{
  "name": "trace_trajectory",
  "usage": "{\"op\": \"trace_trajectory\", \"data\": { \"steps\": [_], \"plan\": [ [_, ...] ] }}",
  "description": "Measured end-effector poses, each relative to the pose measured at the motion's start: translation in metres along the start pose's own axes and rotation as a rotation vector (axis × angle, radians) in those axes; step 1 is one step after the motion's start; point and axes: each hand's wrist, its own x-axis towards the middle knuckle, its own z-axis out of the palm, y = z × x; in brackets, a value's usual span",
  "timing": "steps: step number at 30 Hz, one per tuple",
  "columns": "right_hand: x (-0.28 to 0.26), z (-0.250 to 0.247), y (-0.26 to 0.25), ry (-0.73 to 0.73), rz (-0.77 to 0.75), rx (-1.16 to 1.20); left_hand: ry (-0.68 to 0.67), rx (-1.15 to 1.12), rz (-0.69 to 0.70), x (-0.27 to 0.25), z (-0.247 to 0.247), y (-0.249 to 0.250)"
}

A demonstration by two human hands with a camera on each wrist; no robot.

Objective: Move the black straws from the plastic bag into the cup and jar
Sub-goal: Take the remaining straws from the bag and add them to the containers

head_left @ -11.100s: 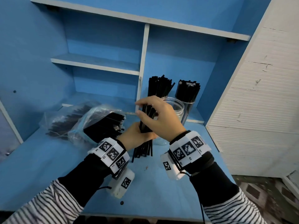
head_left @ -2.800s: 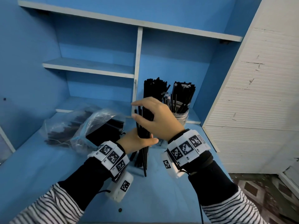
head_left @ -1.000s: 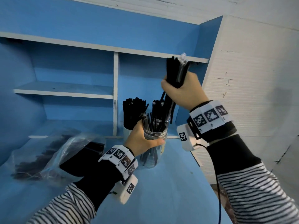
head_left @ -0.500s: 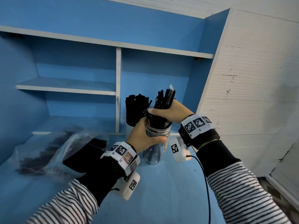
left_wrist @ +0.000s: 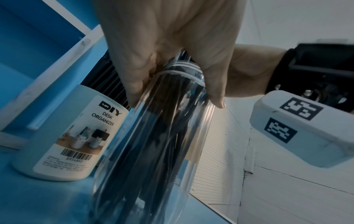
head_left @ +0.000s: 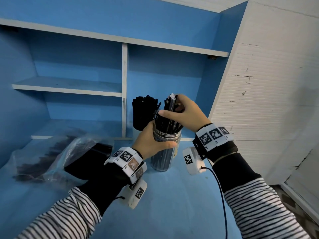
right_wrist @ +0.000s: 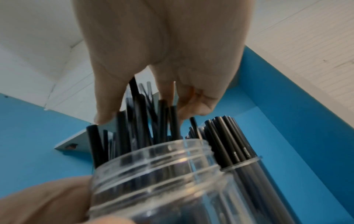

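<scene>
A crumpled plastic bag [head_left: 57, 156] of black straws [head_left: 168, 118] lies left on the blue table [head_left: 172, 204]. The left hand [head_left: 150, 144] grips the clear jar [head_left: 165, 149]; the right hand [head_left: 183, 114], raised high a second ago, now pinches straws standing inside it, beside the full cup [left_wrist: 63, 136].

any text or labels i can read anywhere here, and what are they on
"DIY" on the paper label of the white cylindrical cup
"DESK ORGANIZER" on the same label, under the brand
Barcode digits and small print at the label's bottom: too blurred to read
Black-and-white square marker codes on the white wrist camera box and the white wristbands: patterns, no readable words
Clear plastic jar: no readable text
</scene>
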Motion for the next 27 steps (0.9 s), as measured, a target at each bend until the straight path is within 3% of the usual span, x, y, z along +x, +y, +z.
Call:
{"op": "trace_trajectory", "data": {
  "steps": [2,5,9,15,20,24,27],
  "plan": [
    [-0.001,0.001,-0.001,0.107,-0.125,0.071,0.008,0.000,0.001,0.000,0.001,-0.002],
    [-0.001,0.006,-0.002,0.095,-0.249,0.022,0.005,-0.014,0.003,0.000,0.001,-0.003],
    [-0.002,0.018,0.003,0.020,-0.206,-0.164,-0.007,-0.034,0.020,-0.001,0.002,-0.002],
    [0.002,0.016,0.004,0.181,-0.305,-0.160,0.007,-0.063,0.040,-0.002,0.005,-0.001],
    [-0.001,0.017,0.001,0.152,-0.305,-0.222,0.012,-0.077,0.039,-0.002,0.006,0.001],
    [-0.006,0.017,0.000,-0.019,-0.204,-0.347,0.010,-0.085,0.030,-0.004,0.006,0.002],
    [-0.011,0.016,-0.002,0.023,-0.195,-0.302,-0.007,-0.039,0.023,-0.011,-0.001,0.003]
  ]
}}
